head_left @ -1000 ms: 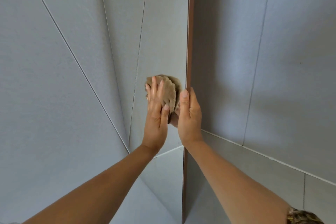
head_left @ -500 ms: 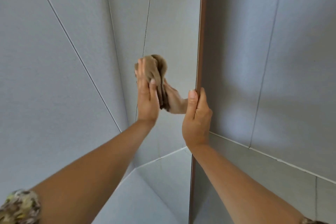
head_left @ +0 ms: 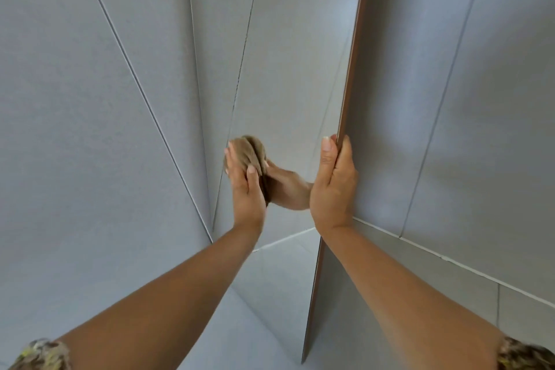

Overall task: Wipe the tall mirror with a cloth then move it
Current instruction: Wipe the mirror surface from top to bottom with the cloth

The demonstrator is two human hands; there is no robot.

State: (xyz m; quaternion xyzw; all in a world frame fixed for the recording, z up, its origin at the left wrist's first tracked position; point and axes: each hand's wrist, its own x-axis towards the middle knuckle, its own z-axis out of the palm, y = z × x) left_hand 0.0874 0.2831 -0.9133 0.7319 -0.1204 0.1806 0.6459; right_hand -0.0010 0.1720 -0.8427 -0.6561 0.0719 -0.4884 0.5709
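The tall mirror (head_left: 288, 69) stands upright in front of me, seen at a steep angle, with a thin brown frame edge (head_left: 354, 48) on its right side. My left hand (head_left: 244, 189) presses a bunched tan cloth (head_left: 244, 150) flat against the glass near the mirror's left part. The cloth and hand are doubled by their reflection in the glass. My right hand (head_left: 333, 183) wraps around the brown right edge of the mirror at about the same height, thumb on the glass side.
Grey tiled walls (head_left: 450, 99) with thin grout lines stand behind and to both sides of the mirror. A grey tiled floor (head_left: 420, 264) meets the wall at the lower right. The mirror's bottom corner (head_left: 304, 357) rests on the floor.
My left hand and the cloth have slid left and down across the glass, away from the frame edge. My right hand stays on the frame edge.
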